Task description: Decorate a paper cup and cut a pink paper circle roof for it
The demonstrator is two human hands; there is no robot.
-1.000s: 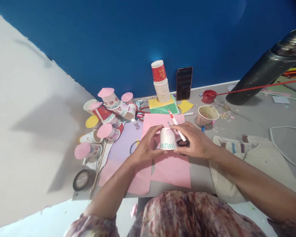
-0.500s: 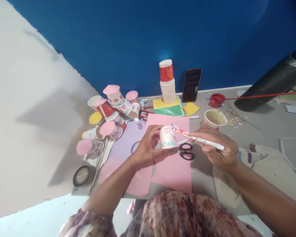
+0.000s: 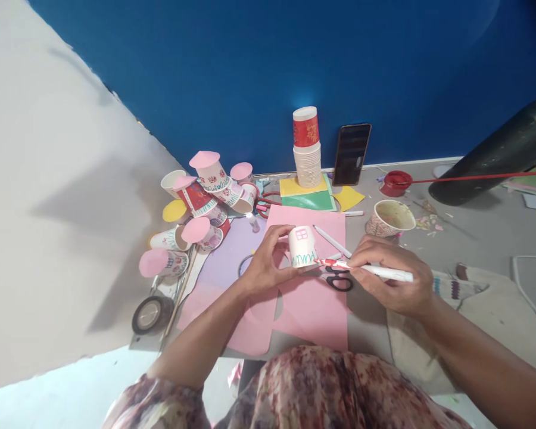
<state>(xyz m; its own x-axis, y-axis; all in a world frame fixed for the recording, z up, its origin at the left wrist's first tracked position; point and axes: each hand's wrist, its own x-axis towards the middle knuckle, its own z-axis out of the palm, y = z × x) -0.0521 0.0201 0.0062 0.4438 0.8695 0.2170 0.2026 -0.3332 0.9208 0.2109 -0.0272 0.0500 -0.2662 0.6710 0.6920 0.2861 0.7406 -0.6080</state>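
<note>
Black-handled scissors [image 3: 340, 289] on pink paper [image 3: 315, 316] lie partly behind the marker [image 3: 390, 273].

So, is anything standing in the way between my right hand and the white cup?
Only the marker your right hand holds, its tip reaching the white cup by the green strokes; whether it touches, I can't tell. The scissors lie beneath the marker, and don't appear to block it.

- Hand-drawn cup [image 3: 301, 247]: smooth, matt paper.
- Red-and-white marker [image 3: 388, 273]: smooth, faintly glossy plastic.
- Pink sheets [image 3: 315, 313]: smooth, matt paper.
- Phone [image 3: 352, 156] by the table's [image 3: 368, 330] back edge: glossy, glass-like face.
- Flask [image 3: 486, 154] near that edge: smooth, metal-looking, low sheen.
- Cloth [image 3: 469, 342] at the front edge: matt, creased fabric.
</note>
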